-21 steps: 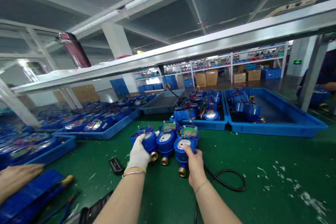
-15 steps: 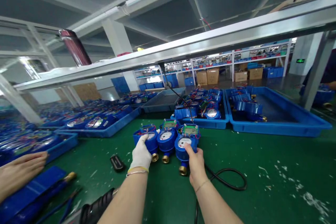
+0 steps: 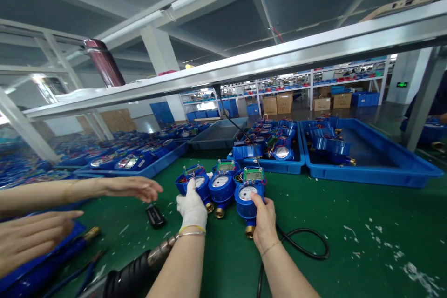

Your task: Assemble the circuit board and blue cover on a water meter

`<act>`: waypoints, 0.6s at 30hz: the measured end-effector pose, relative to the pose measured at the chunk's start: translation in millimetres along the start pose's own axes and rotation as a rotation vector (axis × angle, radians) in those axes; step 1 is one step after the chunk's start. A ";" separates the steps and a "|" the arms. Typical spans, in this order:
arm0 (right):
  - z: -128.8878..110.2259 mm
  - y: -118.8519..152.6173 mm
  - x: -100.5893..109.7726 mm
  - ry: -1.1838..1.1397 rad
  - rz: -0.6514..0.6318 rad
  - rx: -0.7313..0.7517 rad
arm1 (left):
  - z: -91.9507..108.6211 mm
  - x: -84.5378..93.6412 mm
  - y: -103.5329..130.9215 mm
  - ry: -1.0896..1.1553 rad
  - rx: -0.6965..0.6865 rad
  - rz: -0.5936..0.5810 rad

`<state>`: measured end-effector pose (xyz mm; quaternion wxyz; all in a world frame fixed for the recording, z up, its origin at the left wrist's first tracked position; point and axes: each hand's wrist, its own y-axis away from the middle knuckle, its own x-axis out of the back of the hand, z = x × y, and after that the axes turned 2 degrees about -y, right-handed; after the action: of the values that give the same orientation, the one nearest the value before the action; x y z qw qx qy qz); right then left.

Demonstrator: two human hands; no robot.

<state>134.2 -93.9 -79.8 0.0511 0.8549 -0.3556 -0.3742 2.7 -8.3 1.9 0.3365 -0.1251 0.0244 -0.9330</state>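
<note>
left hand gloved, gripping left meter | right hand clutching right meter | both on green surface

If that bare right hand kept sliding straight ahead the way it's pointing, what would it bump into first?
The right hand already grips a blue meter and points away, toward the back of the bench. Past the meter, the first thing in line looks like the blue tray full of meters, though depth is hard to judge.

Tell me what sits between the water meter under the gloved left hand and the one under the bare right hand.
A third blue water meter stands between left meter and right meter, per the head view.
</note>
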 end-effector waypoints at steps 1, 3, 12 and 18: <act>-0.5 0.2 0.5 -0.014 -0.002 -0.003 | 0.9 3.7 10.8 0.008 0.046 0.021; -2.3 0.4 1.3 -0.044 -0.007 -0.013 | -2.3 9.6 40.6 0.044 0.077 0.009; -20.5 4.6 1.2 -0.156 -0.093 -0.074 | -15.0 -12.4 136.5 0.553 0.334 -0.733; -65.2 51.1 -4.0 -0.264 -0.196 0.116 | 44.2 19.1 142.8 0.843 0.409 -0.840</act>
<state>147.3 -140.9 -12.7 -0.0824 0.8303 -0.2954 -0.4654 88.3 -129.1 30.3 -0.0802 0.3213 -0.0754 -0.9405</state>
